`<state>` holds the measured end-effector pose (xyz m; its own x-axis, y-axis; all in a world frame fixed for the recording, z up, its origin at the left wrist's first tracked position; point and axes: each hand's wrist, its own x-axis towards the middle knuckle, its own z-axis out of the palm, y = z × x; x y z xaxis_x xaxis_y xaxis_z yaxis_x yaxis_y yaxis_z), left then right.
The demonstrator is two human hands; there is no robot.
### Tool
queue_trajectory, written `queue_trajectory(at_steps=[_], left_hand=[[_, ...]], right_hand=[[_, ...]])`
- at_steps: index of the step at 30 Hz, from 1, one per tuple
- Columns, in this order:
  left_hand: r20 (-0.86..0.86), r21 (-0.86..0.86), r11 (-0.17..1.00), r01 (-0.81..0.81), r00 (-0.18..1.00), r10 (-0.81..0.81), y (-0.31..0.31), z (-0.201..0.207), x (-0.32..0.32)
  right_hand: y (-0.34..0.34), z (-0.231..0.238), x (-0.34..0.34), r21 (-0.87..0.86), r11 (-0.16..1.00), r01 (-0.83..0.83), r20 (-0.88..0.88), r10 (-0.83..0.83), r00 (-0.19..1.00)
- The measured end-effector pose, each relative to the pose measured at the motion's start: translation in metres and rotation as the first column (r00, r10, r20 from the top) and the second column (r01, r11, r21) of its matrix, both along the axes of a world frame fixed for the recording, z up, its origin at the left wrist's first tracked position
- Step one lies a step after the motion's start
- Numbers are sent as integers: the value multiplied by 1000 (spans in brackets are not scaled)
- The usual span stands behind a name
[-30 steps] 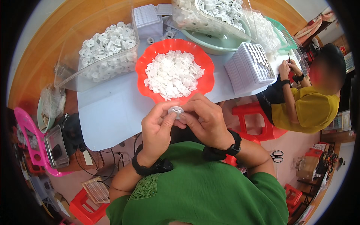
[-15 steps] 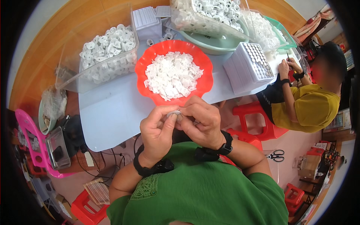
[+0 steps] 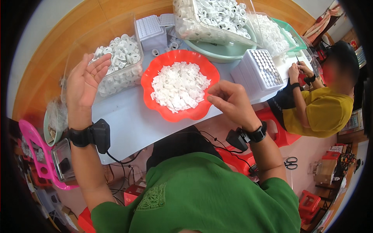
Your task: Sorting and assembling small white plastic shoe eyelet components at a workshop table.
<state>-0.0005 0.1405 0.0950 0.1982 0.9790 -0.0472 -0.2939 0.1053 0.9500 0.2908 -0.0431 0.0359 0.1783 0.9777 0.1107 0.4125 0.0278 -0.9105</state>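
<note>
My left hand [image 3: 87, 79] is raised at the near left side of a clear plastic bin [image 3: 136, 72], palm up, fingers spread, with nothing in it. The bin is heaped with small white round plastic parts [image 3: 122, 52]. At the right rim of a red scalloped bowl [image 3: 149, 100] is my right hand [image 3: 235, 103], its fingers curled in toward the thumb; anything between the fingertips is too small to make out. Small flat white pieces [image 3: 180, 85] fill the middle of the bowl. Each wrist wears a black strap with a device.
A stack of white trays [image 3: 246, 73] stands right of the bowl, another white stack [image 3: 151, 33] behind it. A second clear bin [image 3: 190, 23] rests on a pale green basin [image 3: 217, 54]. A co-worker in a yellow shirt [image 3: 322, 112] sits at the right. Cables [image 3: 128, 165] hang below the table [image 3: 124, 128].
My hands were together over the table's near edge, holding a small white round part. They have separated: the left moved to the left bin, the right toward the bowl's rim. The part no longer shows.
</note>
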Motion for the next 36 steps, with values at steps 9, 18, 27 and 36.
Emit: queue_trajectory(at_steps=[9,18,27,36], left_hand=[[0,-2,836,549,836,-549,-72,-46,22],[-6,-158,857,491,867,-498,-95,-90,36],[-20,-166,878,449,889,-458,-96,-93,38],[66,-193,847,496,868,-493,-100,-95,47]], right_hand=[[72,-15,-4,-103,976,-191,676,209,706],[108,-37,-20,-254,934,-252,820,346,456],[72,54,8,119,940,-320,604,187,775],[186,101,103,18,995,94,583,-87,808]])
